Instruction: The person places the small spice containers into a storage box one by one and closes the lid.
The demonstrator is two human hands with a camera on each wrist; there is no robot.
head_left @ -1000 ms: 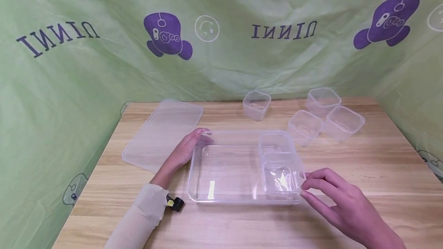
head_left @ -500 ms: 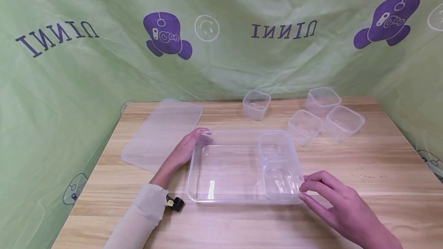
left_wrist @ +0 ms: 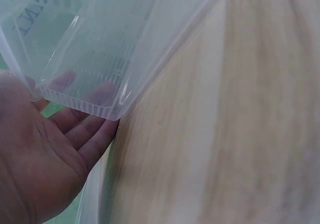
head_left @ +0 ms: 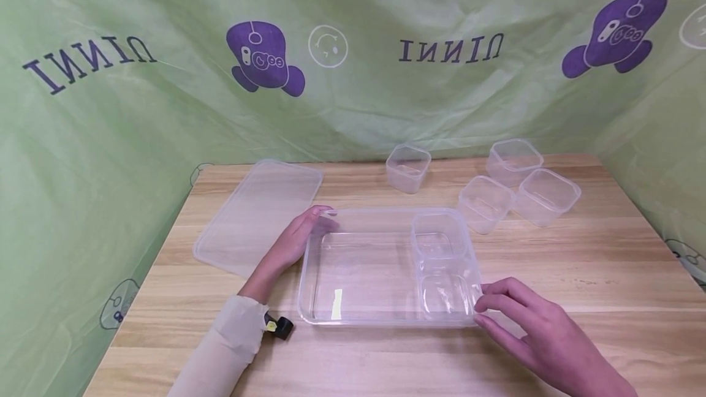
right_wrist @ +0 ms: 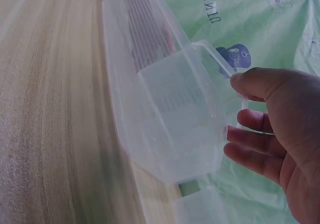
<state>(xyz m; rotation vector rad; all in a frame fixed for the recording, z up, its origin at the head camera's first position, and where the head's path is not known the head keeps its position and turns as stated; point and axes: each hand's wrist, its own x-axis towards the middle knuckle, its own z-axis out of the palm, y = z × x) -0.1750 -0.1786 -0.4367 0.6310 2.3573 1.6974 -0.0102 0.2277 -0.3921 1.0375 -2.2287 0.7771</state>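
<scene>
A large clear plastic storage box stands on the wooden table. My left hand holds its back left corner, with the fingers against the outer wall in the left wrist view. Two small clear containers sit inside along the right end: a back container and a front container. My right hand is at the front right corner. In the right wrist view its thumb and index finger pinch the front container's rim, while the other fingertips lie near the box's outer wall.
A flat translucent lid lies at the left behind my left arm. One small container stands at the back middle; three more, including the nearest small container, stand together at the back right. A green printed curtain closes off the back and sides.
The front small container has gone down and levelled inside the box. My right hand has moved slightly down and left with it. The left hand keeps its hold on the corner.
</scene>
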